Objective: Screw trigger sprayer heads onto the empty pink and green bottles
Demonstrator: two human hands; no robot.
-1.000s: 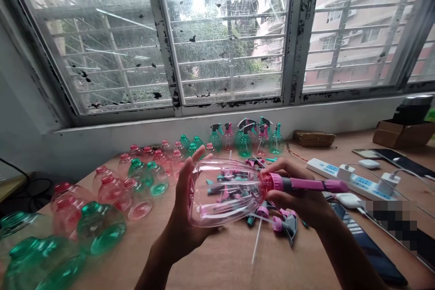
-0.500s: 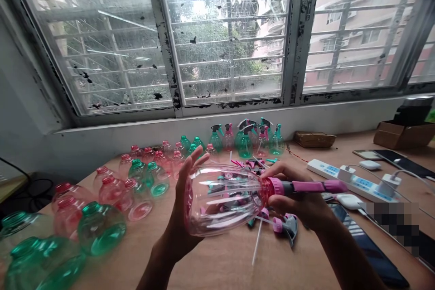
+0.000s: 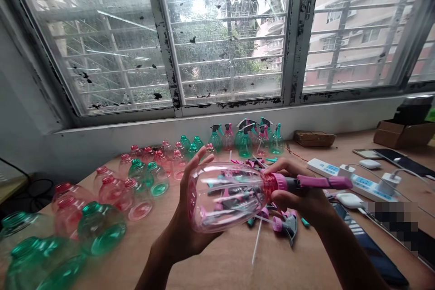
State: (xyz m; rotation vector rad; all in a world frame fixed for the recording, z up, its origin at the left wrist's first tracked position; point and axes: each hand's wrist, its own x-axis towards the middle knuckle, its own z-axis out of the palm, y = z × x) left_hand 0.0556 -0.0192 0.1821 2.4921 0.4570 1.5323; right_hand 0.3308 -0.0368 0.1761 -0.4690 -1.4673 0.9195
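A clear pink spray bottle (image 3: 226, 197) lies sideways in the air between my hands, its base to the left. My left hand (image 3: 190, 217) cups the base and underside, with fingers behind the plastic. At the neck, my right hand (image 3: 295, 186) is closed around the pink collar (image 3: 279, 182) of the grey and pink trigger head (image 3: 319, 182), which points right. Beneath the bottle, a pile of loose trigger heads (image 3: 253, 163) shows partly through it. One grey and pink trigger head (image 3: 287, 226) with a white tube (image 3: 257, 242) lies at the near side of the pile.
Headless pink bottles (image 3: 112, 192) and green bottles (image 3: 102, 229) stand at left. Several bottles with trigger heads (image 3: 245, 142) stand by the window wall. At right are a power strip (image 3: 322, 168), chargers, phones (image 3: 370, 244) and a cardboard box (image 3: 404, 136).
The bottle has shifted slightly right and turned a little about its length, with the trigger head rising slightly. Both hands still hold it.
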